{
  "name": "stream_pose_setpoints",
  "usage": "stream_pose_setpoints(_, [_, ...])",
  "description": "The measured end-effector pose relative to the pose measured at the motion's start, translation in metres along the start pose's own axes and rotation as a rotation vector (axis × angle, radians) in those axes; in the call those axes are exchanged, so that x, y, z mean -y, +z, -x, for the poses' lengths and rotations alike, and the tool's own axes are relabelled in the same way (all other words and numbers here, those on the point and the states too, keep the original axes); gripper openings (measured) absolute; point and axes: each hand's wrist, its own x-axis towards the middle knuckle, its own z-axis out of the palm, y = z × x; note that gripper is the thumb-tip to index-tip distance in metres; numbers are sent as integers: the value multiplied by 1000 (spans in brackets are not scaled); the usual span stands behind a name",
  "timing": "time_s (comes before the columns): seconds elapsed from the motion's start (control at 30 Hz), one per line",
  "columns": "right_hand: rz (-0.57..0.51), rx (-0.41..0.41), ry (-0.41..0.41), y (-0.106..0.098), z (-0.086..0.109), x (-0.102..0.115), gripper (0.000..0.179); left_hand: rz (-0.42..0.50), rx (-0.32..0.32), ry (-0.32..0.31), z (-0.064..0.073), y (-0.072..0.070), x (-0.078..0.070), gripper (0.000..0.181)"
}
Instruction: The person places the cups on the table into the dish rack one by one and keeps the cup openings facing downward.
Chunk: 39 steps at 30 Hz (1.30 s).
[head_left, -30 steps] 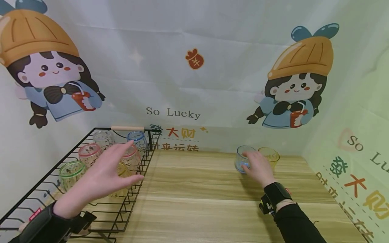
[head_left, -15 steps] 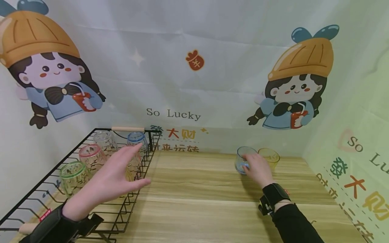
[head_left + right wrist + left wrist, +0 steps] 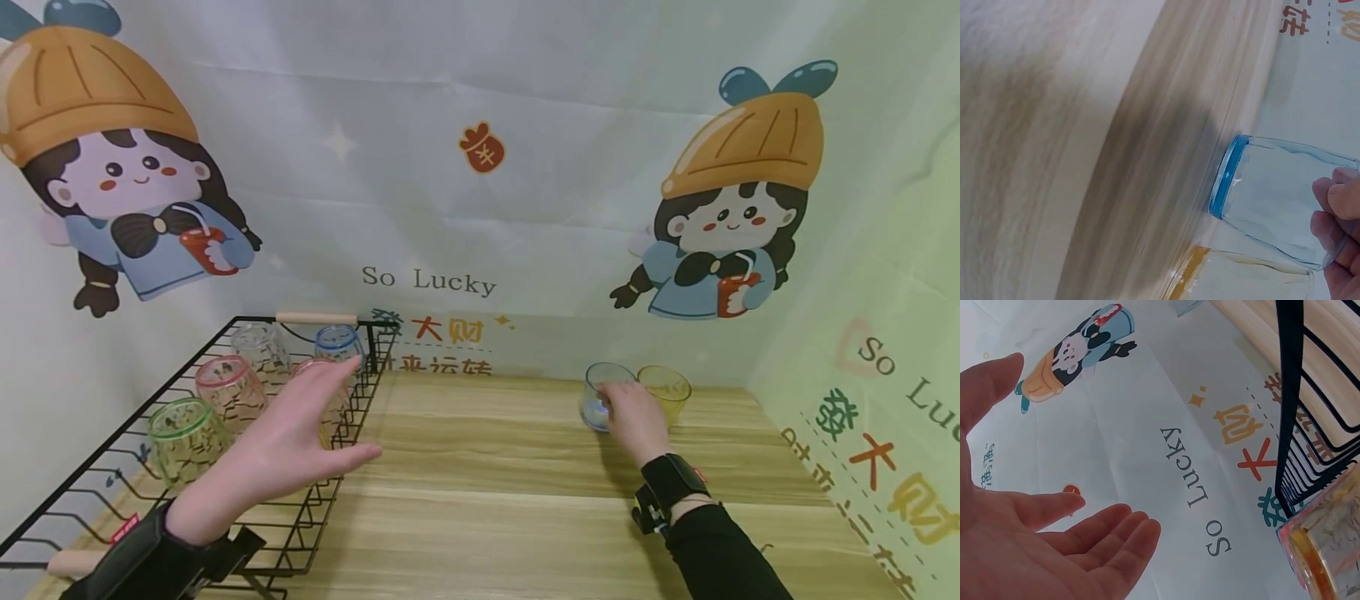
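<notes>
My right hand is at the blue-tinted drinking glass, which stands upright at the back right of the wooden table. In the right wrist view, thumb and fingers pinch the wall of this glass near its rim, away from the thick blue base. Just to its right stands a yellow-tinted glass. My left hand hovers over the right side of the black wire rack, fingers and thumb spread, holding nothing. It partly hides a pink glass and a yellow glass in the rack.
The wire rack with wooden handles stands at the left. Upside-down glasses in it include a green one, a pink one, a clear one and a blue one. A printed cloth hangs behind the table.
My left hand has drifted right over the rack. My right thumb and fingers have come closer together at the blue glass, which stays in place.
</notes>
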Motion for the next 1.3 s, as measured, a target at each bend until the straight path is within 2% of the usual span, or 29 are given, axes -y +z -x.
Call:
stream_pose_setpoints(0.33, [-43, -25, 5, -5, 6, 1, 13, -14, 2, 10, -5, 2, -5, 102])
stream_pose_setpoints(0.53, [-77, -32, 20, -9, 9, 4, 14, 9, 20, 0, -9, 4, -9, 101])
stream_pose_setpoints(0.73, [-121, -76, 18, -12, 13, 7, 19, 34, 38, -7, -13, 8, -12, 101])
stream_pose_setpoints(0.97, [-160, -129, 15, -17, 18, 17, 12, 53, 31, -6, -14, 7, -17, 100])
stream_pose_setpoints(1.13, [-211, -147, 25, -23, 22, 27, 14, 63, 24, 2, -14, 7, -20, 99])
stream_pose_setpoints(1.3, [-267, -195, -5, -27, 25, 38, 16, 73, 24, 1, -15, 8, -21, 100])
